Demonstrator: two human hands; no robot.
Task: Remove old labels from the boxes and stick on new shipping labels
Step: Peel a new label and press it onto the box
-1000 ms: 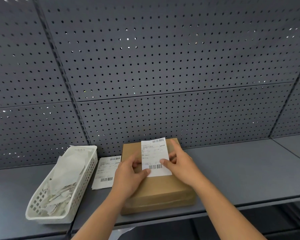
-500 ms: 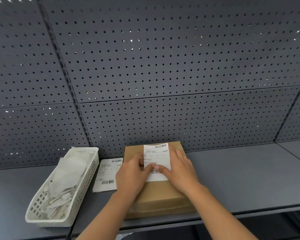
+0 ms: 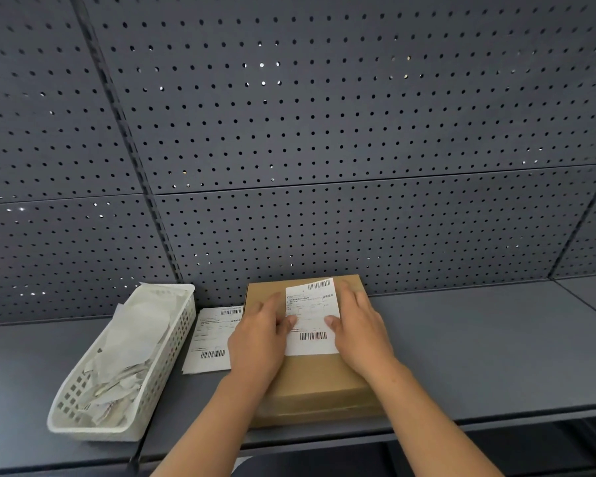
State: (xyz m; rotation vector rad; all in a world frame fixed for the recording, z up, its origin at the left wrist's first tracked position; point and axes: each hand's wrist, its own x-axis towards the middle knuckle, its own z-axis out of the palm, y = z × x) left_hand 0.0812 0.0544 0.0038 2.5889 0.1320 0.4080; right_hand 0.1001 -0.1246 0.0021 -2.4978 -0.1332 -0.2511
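Note:
A brown cardboard box (image 3: pixel 315 383) lies flat on the grey shelf (image 3: pixel 479 352) against the pegboard. A white shipping label (image 3: pixel 312 325) with two barcodes lies flat on the box's top. My left hand (image 3: pixel 258 339) rests on the box at the label's left edge, thumb on the paper. My right hand (image 3: pixel 358 325) lies flat at the label's right edge, its thumb pressing the label and its fingers pointing toward the back. Both hands' fingers are straight.
Another white label sheet (image 3: pixel 210 339) lies on the shelf left of the box. Further left stands a white perforated basket (image 3: pixel 159 366) with crumpled paper strips inside. A grey pegboard wall (image 3: pixel 324 149) rises right behind the shelf.
The label was held by both hands above the box and now lies flat on it. My hands moved apart from the label's middle to its left and right edges.

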